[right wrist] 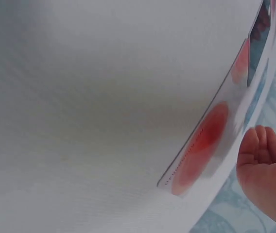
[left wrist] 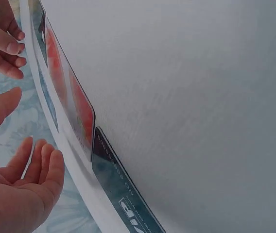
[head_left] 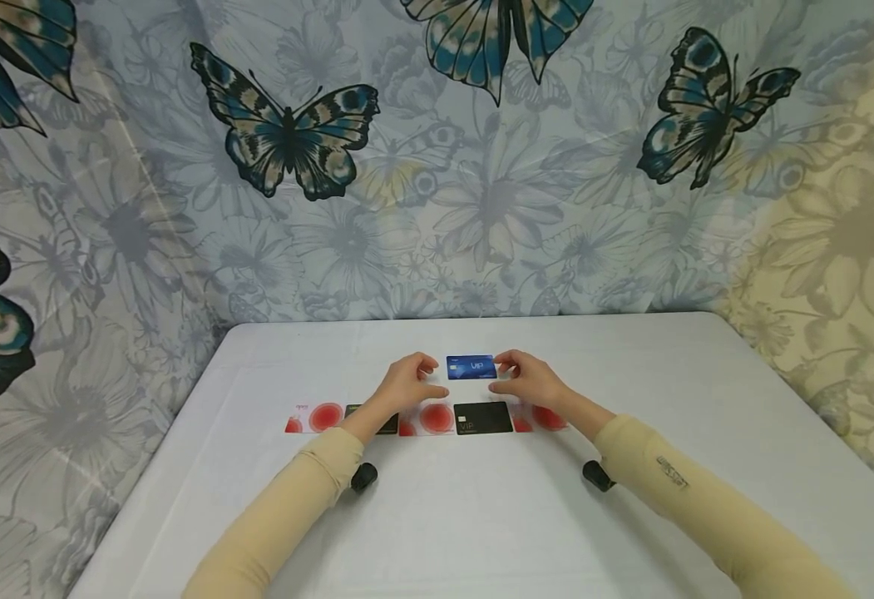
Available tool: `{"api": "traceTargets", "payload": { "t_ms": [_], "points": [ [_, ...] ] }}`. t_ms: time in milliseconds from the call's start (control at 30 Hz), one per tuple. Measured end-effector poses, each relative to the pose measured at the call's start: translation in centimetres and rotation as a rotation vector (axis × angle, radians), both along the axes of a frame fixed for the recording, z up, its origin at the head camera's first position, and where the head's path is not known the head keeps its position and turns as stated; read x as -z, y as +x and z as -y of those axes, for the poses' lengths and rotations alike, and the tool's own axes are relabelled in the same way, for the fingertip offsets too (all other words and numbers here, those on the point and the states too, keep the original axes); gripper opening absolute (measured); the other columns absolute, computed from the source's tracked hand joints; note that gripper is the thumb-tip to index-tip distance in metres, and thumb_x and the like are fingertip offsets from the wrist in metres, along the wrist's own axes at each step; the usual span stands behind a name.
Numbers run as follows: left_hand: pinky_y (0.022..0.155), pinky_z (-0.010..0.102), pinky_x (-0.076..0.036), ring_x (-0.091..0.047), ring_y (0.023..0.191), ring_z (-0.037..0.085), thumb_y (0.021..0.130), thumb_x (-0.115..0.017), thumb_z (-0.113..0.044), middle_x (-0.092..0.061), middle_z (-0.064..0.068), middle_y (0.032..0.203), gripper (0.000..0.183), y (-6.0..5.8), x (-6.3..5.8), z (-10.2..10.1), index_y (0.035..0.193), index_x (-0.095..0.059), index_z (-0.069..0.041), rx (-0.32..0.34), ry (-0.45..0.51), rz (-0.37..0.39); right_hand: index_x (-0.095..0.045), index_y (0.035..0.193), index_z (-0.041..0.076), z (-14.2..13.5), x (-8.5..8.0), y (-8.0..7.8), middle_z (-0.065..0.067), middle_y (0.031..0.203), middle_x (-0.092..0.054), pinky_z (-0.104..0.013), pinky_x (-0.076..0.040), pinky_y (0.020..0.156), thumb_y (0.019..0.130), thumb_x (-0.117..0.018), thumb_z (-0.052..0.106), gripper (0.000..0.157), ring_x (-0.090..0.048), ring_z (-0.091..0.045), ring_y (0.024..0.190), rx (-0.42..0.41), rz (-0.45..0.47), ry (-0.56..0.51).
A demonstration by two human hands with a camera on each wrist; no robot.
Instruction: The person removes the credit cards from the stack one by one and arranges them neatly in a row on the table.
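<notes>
A blue VIP card (head_left: pixel 471 367) lies flat behind a row of cards, between both hands. To its left my left hand (head_left: pixel 409 383) hovers with thumb and fingers parted, nothing between them. My right hand (head_left: pixel 530 378) is on the other side, its fingertips right at the blue card's right edge and its thumb apart from the fingers. In the row, a red-and-white card (head_left: pixel 436 418) and a black VIP card (head_left: pixel 484 418) lie side by side in the middle. Another black card (head_left: pixel 387 424) is partly hidden by my left wrist, and a red-and-white card (right wrist: pixel 203 145) lies below my right hand.
At the row's left end is one more red-and-white card (head_left: pixel 324 417). The white table (head_left: pixel 474 524) extends around the cards, its back edge against a butterfly-print cloth (head_left: pixel 481 208). Black wrist-worn devices (head_left: pixel 364 477) show under both forearms.
</notes>
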State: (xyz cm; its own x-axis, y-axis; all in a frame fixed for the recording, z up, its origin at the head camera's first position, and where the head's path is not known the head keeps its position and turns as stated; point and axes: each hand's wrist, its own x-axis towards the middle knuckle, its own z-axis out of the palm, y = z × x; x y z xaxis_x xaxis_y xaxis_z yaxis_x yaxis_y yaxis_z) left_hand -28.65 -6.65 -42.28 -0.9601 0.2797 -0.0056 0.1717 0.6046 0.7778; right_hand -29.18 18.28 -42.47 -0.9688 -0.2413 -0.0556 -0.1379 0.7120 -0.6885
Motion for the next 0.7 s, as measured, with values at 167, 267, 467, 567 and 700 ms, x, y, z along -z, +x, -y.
{"api": "traceTargets", "payload": {
  "t_ms": [167, 267, 467, 567, 700],
  "points": [
    [0.091, 0.038, -0.047, -0.055, 0.105, 0.026, 0.081, -0.080, -0.021, -0.061, 0.012, 0.116, 0.047, -1.0, 0.1, -0.5, 0.119, -0.060, -0.002, -0.012, -0.041, 0.009, -0.055, 0.129, 0.000, 0.0, -0.1, -1.1, -0.013, 0.112, -0.058, -0.038, -0.044, 0.085, 0.085, -0.075, 0.022, 0.053, -0.050, -0.028, 0.098, -0.001, 0.008, 0.016],
    [0.093, 0.037, -0.046, -0.055, 0.106, 0.026, 0.081, -0.080, -0.020, -0.061, 0.013, 0.117, 0.048, -1.6, 0.0, -1.0, 0.120, -0.059, -0.002, -0.007, -0.062, 0.009, -0.054, 0.129, 0.000, 0.2, -0.2, -1.7, -0.014, 0.114, -0.058, -0.041, -0.044, 0.090, 0.085, -0.075, 0.021, 0.053, -0.051, -0.029, 0.101, 0.008, 0.022, 0.037],
    [0.094, 0.037, -0.045, -0.055, 0.109, 0.027, 0.081, -0.079, -0.018, -0.061, 0.015, 0.117, 0.048, -2.6, -0.1, -1.8, 0.120, -0.058, 0.001, -0.004, -0.084, 0.005, -0.054, 0.129, -0.003, 0.6, -0.5, -2.5, -0.017, 0.113, -0.057, -0.041, -0.045, 0.091, 0.084, -0.076, 0.020, 0.055, -0.052, -0.031, 0.102, 0.004, 0.025, 0.071],
    [0.095, 0.037, -0.045, -0.055, 0.109, 0.027, 0.081, -0.079, -0.018, -0.061, 0.015, 0.116, 0.049, -2.9, -0.1, -2.2, 0.121, -0.058, 0.001, -0.006, -0.099, 0.014, -0.053, 0.129, -0.004, 0.6, -0.6, -2.6, -0.017, 0.114, -0.057, -0.041, -0.046, 0.090, 0.084, -0.076, 0.020, 0.056, -0.052, -0.031, 0.101, 0.001, 0.033, 0.076],
    [0.095, 0.037, -0.044, -0.054, 0.108, 0.027, 0.081, -0.079, -0.017, -0.061, 0.015, 0.114, 0.048, -3.1, -0.2, -2.6, 0.120, -0.058, 0.001, -0.018, -0.115, 0.021, -0.052, 0.131, -0.003, 0.6, -0.5, -2.7, -0.015, 0.113, -0.056, -0.040, -0.046, 0.091, 0.085, -0.075, 0.021, 0.057, -0.051, -0.029, 0.101, 0.017, 0.056, 0.075]
  ]
}}
